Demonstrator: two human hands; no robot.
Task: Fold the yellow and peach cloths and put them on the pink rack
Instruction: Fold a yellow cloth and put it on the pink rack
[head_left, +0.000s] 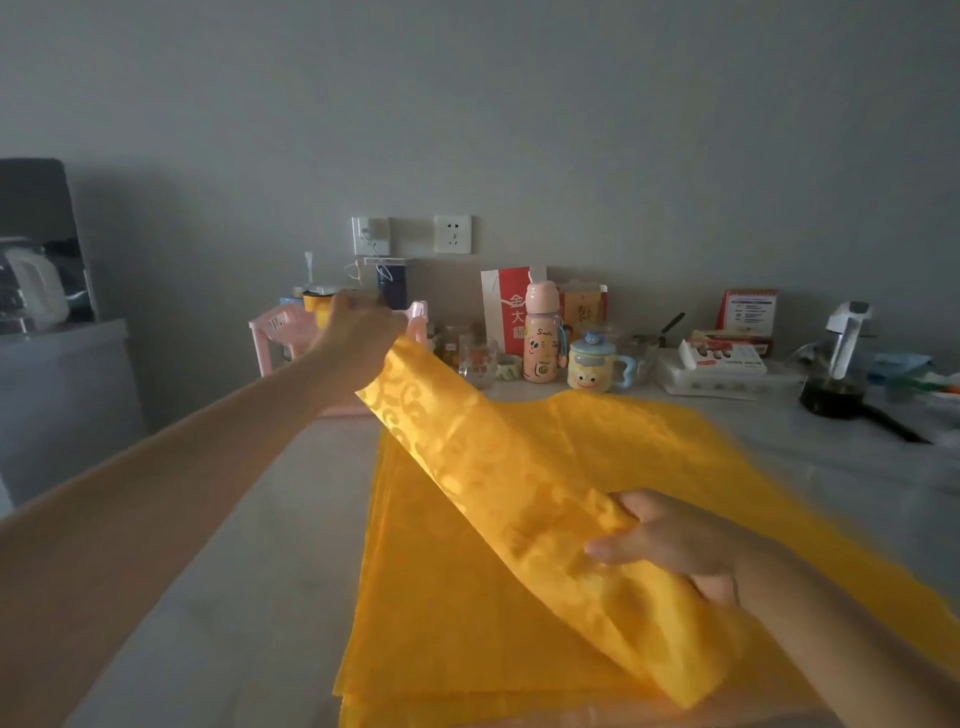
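Glass pot (831, 397) far right on the counter (234, 545) holds dark liquid. Clear glass mug (478, 364) by the back wall, contents can't tell. Lidded cartoon mug (589, 366) and pink bottle (542, 338) beside it. Pink rack (283, 332) back left, load hidden by the arm. Yellow cloth (519, 467) lies spread on the counter, glossy, swirl pattern, one edge lifted into a taut band. Left grip (358, 332), arm stretched out, raised in front of the rack, pinches the far corner. Right grip (675, 545) near, low, fingers curled around the near end.
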